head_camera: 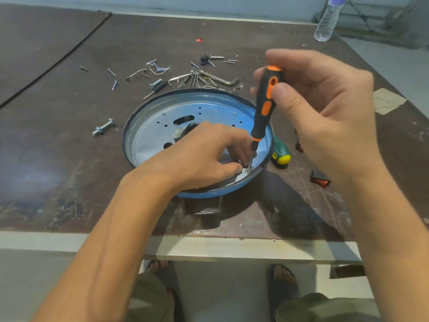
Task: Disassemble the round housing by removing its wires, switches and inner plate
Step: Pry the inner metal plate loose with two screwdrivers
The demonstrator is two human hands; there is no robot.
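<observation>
Unscrewing the inner plate [153,140], seemingly: gripping the screwdriver [267,101] in the right hand [325,108], seating its tip on a screw [246,171] at the lower right of the round housing [228,96], mid-frame. Curling the left hand [209,152] beside the shaft, grasp not discernible. Needing firm downward pressure next.

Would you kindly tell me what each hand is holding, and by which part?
The right hand grips the screwdriver by its handle's top. The left hand rests inside the housing; its hold cannot be told.
</observation>
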